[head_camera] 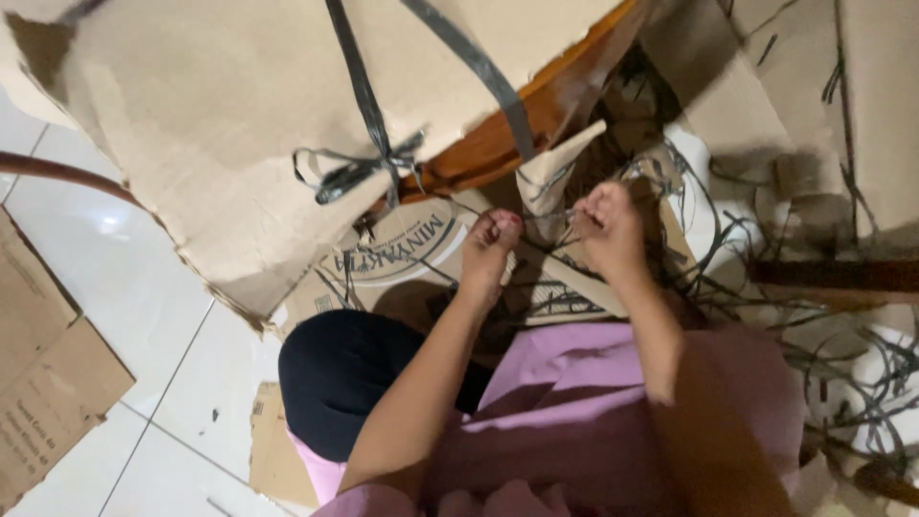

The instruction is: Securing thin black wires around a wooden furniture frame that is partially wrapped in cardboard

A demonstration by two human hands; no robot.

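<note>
A large bundle of cardboard point(220, 124), tied with dark strap point(369, 105), fills the upper left of the frame. At centre, a folded cardboard piece point(555, 177) stands between your hands: left hand point(490, 251) and right hand point(609, 230) both pinch a thin strap point(550, 218) stretched across it.

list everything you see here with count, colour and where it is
large bundle of flattened brown cardboard: one, top left, tied with dark grey plastic strap knotted at its lower edge
small folded cardboard piece: one, tan, centre, just above both hands
loose dark plastic strapping: many strands, right side on the floor
flat printed cardboard sheet: one, tan, under the hands
loose cardboard pieces: several, brown, left edge
white tiled floor: left
left hand: fingers pinching a thin strap
right hand: fingers pinching the same strap
</note>
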